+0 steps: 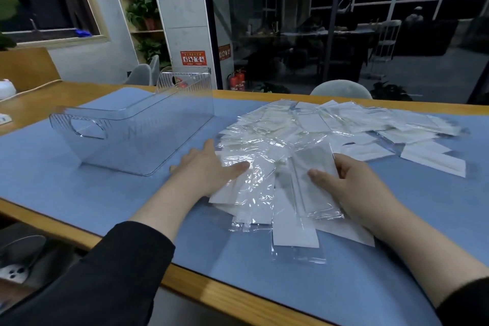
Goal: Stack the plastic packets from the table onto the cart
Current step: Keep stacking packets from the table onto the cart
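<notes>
A wide heap of clear plastic packets (312, 127) with white inserts spreads over the blue mat (79, 188). Its near end fans out between my hands. My left hand (203, 167) lies at the heap's left edge, thumb on top of a packet and fingers slipped under the plastic. My right hand (352, 182) grips one packet (315, 182) from its right side, thumb pressed on top. A clear plastic bin (132, 127) with cut-out handles stands empty to the left of the heap.
The wooden table edge (211, 291) runs diagonally below my arms. A grey chair back (341, 88) shows behind the table's far side. Glass walls and a pillar stand beyond. Blue mat lies bare left of and in front of the bin.
</notes>
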A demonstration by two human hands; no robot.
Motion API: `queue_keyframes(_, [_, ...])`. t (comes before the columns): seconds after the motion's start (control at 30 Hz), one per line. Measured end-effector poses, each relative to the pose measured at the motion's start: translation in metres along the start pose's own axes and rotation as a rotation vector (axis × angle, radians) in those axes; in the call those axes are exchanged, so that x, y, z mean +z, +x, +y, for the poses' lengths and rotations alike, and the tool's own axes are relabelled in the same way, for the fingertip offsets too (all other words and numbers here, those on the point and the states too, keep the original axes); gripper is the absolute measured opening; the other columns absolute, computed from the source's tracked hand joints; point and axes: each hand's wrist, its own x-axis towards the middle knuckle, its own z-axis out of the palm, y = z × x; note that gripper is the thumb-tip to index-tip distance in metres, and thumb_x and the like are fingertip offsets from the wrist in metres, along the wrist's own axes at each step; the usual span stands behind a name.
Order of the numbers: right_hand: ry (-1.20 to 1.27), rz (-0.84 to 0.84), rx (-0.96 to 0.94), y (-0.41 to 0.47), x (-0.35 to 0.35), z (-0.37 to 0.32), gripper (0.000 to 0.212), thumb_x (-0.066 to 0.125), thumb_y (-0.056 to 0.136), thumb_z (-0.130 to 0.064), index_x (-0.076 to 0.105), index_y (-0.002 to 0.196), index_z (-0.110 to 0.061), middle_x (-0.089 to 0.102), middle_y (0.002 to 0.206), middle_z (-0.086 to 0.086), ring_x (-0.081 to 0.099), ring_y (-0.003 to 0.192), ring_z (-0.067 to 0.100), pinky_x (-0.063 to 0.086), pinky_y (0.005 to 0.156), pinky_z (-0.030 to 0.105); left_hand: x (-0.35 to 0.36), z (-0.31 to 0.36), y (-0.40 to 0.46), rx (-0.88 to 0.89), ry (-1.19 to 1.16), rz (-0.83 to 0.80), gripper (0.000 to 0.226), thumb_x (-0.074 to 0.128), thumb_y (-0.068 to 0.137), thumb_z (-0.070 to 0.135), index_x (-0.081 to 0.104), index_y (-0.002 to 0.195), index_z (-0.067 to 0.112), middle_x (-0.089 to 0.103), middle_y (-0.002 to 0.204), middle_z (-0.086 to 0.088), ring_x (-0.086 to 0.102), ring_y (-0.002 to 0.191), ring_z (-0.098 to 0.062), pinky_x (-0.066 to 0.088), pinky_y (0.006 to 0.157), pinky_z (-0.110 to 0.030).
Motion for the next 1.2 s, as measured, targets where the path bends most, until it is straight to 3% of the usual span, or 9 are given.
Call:
queue_keyframes(0.23, [0.049, -0.03, -0.014, -0.001, -0.001, -0.002, 0.014, 0.068, 0.095, -0.033, 0.069, 0.091, -0.02, 0.068, 0.067, -0.005, 0.056, 0.053, 0.008, 0.04, 0.051, 0.021, -0.003, 0.011, -0.005, 0.028, -0.042, -0.077, 0.114, 0.04, 0.067, 0.098, 0.015, 0.158, 0.032, 0.041, 0.155, -0.006, 0.045, 0.137, -0.033, 0.042, 0.109, -0.051])
queue_keyframes(0.33, [0.041, -0.029, -0.008, 0.0, -0.001, -0.001, 0.012, 0.069, 0.094, -0.035, 0.07, 0.093, -0.023, 0.073, 0.076, -0.005, 0.063, 0.061, 0.013, 0.045, 0.059, 0.028, -0.004, 0.017, -0.005, 0.064, -0.158, -0.097, 0.102, 0.059, 0.079, 0.079, 0.015, 0.159, 0.032, 0.037, 0.158, -0.004, 0.042, 0.141, -0.029, 0.04, 0.109, -0.039])
queue_keyframes(0.47, [0.057, -0.028, -0.006, 0.0, -0.002, -0.001, 0.012, 0.07, 0.093, -0.035, 0.071, 0.096, -0.023, 0.076, 0.084, 0.0, 0.072, 0.08, 0.027, 0.052, 0.07, 0.036, -0.003, 0.025, -0.015, 0.138, -0.249, -0.117, 0.093, 0.073, 0.086, 0.05, 0.016, 0.159, 0.037, 0.042, 0.153, -0.002, 0.051, 0.125, -0.021, 0.037, 0.088, -0.025])
queue_keyframes(0.6, [0.07, -0.032, 0.007, 0.001, -0.002, -0.001, 0.012, 0.07, 0.093, -0.034, 0.071, 0.097, -0.023, 0.077, 0.085, -0.003, 0.074, 0.082, 0.023, 0.057, 0.079, 0.043, 0.005, 0.03, -0.026, 0.204, -0.168, -0.128, 0.095, 0.077, 0.081, 0.045, 0.02, 0.156, 0.043, 0.045, 0.147, 0.001, 0.054, 0.12, -0.02, 0.048, 0.097, -0.032])
queue_keyframes(0.73, [0.056, -0.025, 0.009, 0.0, -0.002, -0.001, 0.011, 0.069, 0.093, -0.034, 0.07, 0.096, -0.024, 0.076, 0.082, -0.008, 0.073, 0.079, 0.018, 0.053, 0.071, 0.033, 0.012, 0.033, -0.03, 0.26, -0.103, -0.04, 0.088, 0.078, 0.079, 0.051, 0.031, 0.152, 0.042, 0.049, 0.148, 0.003, 0.053, 0.127, -0.024, 0.045, 0.104, -0.038])
queue_keyframes(0.9, [0.094, 0.003, -0.014, -0.001, -0.003, -0.004, 0.009, 0.069, 0.094, -0.033, 0.071, 0.098, -0.025, 0.076, 0.085, -0.004, 0.073, 0.08, 0.023, 0.056, 0.072, 0.038, 0.001, 0.038, -0.036, 0.313, -0.3, 0.022, 0.073, 0.079, 0.084, 0.034, 0.039, 0.144, 0.048, 0.06, 0.115, 0.009, 0.067, 0.077, -0.022, 0.054, 0.061, -0.035])
queue_keyframes(0.97, [0.152, 0.083, -0.047, -0.001, -0.006, -0.006, 0.01, 0.068, 0.094, -0.034, 0.072, 0.098, -0.026, 0.076, 0.087, 0.0, 0.072, 0.08, 0.028, 0.057, 0.069, 0.04, -0.007, 0.044, -0.037, 0.341, -0.437, 0.086, 0.072, 0.08, 0.085, 0.033, 0.04, 0.142, 0.05, 0.056, 0.118, 0.01, 0.068, 0.085, -0.014, 0.056, 0.065, -0.027])
queue_keyframes(1.07, [0.405, 0.207, -0.065, -0.001, -0.019, -0.008, 0.013, 0.066, 0.094, -0.037, 0.072, 0.103, -0.029, 0.077, 0.097, 0.003, 0.072, 0.088, 0.035, 0.059, 0.08, 0.056, -0.021, 0.068, -0.04, 0.398, -0.666, 0.184, 0.078, 0.082, 0.085, 0.028, 0.038, 0.146, 0.047, 0.046, 0.123, 0.018, 0.051, 0.099, 0.01, 0.038, 0.071, -0.001])
queue_keyframes(1.2, [0.676, 0.254, -0.076, 0.0, -0.053, -0.021, 0.017, 0.057, 0.102, -0.026, 0.07, 0.11, -0.02, 0.077, 0.105, -0.002, 0.073, 0.099, 0.018, 0.054, 0.084, 0.041, -0.016, 0.126, -0.043, 0.462, -0.986, 0.192, 0.087, 0.082, 0.086, 0.023, 0.03, 0.153, 0.044, 0.046, 0.142, 0.017, 0.041, 0.13, -0.001, 0.038, 0.104, -0.025])
